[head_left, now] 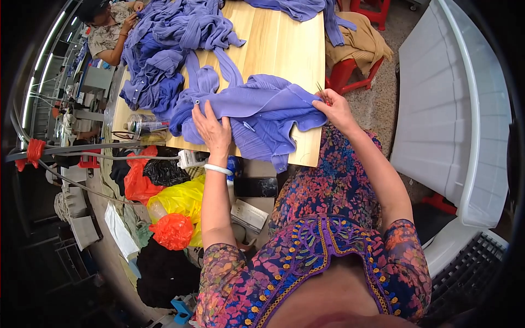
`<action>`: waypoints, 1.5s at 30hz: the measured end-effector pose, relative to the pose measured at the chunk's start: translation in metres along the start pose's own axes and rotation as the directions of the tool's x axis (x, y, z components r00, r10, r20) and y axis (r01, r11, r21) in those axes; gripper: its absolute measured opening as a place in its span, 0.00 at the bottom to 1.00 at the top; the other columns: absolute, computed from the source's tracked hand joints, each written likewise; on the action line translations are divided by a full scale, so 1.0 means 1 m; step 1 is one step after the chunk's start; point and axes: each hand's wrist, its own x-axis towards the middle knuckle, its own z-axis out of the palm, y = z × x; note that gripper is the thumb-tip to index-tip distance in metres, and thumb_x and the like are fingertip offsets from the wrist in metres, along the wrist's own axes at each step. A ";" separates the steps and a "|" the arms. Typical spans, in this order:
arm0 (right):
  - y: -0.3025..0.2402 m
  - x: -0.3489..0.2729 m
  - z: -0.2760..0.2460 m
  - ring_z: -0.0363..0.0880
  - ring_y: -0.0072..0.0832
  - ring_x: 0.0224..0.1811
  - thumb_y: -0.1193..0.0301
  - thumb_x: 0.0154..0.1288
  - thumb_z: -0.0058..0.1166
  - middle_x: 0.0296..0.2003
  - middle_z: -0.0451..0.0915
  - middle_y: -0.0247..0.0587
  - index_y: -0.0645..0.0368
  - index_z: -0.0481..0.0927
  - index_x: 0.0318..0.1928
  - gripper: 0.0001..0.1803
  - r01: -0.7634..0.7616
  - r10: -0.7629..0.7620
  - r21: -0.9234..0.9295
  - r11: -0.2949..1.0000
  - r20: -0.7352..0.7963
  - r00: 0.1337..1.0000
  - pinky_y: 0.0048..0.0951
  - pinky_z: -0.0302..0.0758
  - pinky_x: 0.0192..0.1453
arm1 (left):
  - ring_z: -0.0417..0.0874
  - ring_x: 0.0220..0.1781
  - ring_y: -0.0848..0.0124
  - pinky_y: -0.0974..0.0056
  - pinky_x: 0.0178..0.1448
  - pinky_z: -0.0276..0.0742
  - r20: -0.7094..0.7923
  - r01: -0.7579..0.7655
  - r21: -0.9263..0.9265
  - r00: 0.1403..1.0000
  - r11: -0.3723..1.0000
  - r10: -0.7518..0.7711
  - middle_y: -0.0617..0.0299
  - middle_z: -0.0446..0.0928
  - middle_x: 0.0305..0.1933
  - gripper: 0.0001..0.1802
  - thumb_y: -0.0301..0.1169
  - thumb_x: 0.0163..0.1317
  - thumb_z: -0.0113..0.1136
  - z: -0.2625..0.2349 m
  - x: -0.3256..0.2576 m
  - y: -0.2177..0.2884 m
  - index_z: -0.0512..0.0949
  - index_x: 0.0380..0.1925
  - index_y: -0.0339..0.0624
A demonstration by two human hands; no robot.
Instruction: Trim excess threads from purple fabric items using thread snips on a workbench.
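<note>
A purple ribbed garment (257, 104) lies spread across the near end of the wooden table (273, 44), with a smooth band along it and a small round button near its left end. My left hand (213, 130) rests on the band beside that button, fingers stretched out and a little apart. At the garment's right end my right hand (338, 112) is closed, thumb and finger pinching the cloth's edge. A small pointed tool (320, 87) with a bit of red sticks out of the same hand; most of it is hidden by the fingers.
More purple garments (169, 38) are heaped at the far left, near another person (109, 33). A clear plastic jar (145, 124) stands at the table's left edge. Red stools (350, 79) and a large white bin (437, 104) are to the right. Bags (183, 199) hang below left.
</note>
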 end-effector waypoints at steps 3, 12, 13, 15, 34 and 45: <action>-0.006 0.002 -0.002 0.72 0.18 0.32 0.67 0.51 0.58 0.29 0.76 0.37 0.65 0.74 0.37 0.16 -0.019 0.017 -0.145 0.989 -0.016 1.000 0.21 0.70 0.38 | 0.56 0.61 0.45 0.51 0.63 0.53 0.025 -0.031 0.026 0.999 0.999 0.030 0.39 0.56 0.57 0.28 0.27 0.45 0.56 0.005 0.001 -0.004 0.66 0.51 0.41; -0.006 0.005 -0.012 0.69 0.15 0.25 0.69 0.52 0.55 0.22 0.74 0.31 0.64 0.76 0.35 0.12 -0.092 0.092 -0.001 0.996 0.107 0.990 0.19 0.67 0.30 | 0.66 0.55 0.51 0.56 0.59 0.60 0.076 0.006 -0.198 0.997 0.980 0.009 0.45 0.68 0.49 0.12 0.24 0.50 0.50 0.003 0.023 -0.028 0.76 0.36 0.38; -0.027 0.003 -0.012 0.68 0.14 0.23 0.70 0.53 0.55 0.22 0.74 0.30 0.64 0.76 0.34 0.11 -0.154 0.137 0.104 0.983 0.151 0.979 0.18 0.67 0.27 | 0.70 0.51 0.53 0.58 0.56 0.64 0.044 0.040 -0.305 0.999 0.952 -0.028 0.47 0.72 0.45 0.10 0.25 0.52 0.48 -0.003 0.032 -0.034 0.76 0.33 0.36; -0.050 0.003 -0.023 0.65 0.11 0.19 0.70 0.54 0.54 0.22 0.72 0.27 0.62 0.75 0.35 0.10 -0.225 0.191 0.127 0.966 0.231 0.954 0.15 0.62 0.21 | 0.75 0.44 0.64 0.66 0.51 0.67 0.115 0.194 -0.522 0.981 0.831 -0.157 0.51 0.75 0.43 0.13 0.28 0.56 0.44 -0.029 0.056 -0.029 0.76 0.37 0.33; -0.059 -0.006 -0.006 0.57 0.09 0.19 0.70 0.59 0.49 0.21 0.66 0.21 0.62 0.74 0.39 0.10 -0.030 0.017 0.030 0.999 0.375 0.927 0.14 0.55 0.21 | 0.79 0.36 0.63 0.64 0.41 0.72 0.356 0.172 -0.492 0.934 0.854 0.017 0.51 0.77 0.34 0.12 0.29 0.53 0.56 -0.035 0.038 0.001 0.74 0.36 0.35; -0.117 -0.001 0.024 0.69 0.13 0.33 0.67 0.60 0.51 0.30 0.73 0.29 0.64 0.73 0.42 0.14 0.077 -0.119 0.154 0.985 0.287 0.950 0.17 0.67 0.37 | 0.73 0.30 0.81 0.72 0.36 0.71 0.530 0.332 -0.769 0.809 0.547 0.254 0.65 0.76 0.25 0.10 0.28 0.55 0.55 -0.066 0.049 0.118 0.75 0.36 0.34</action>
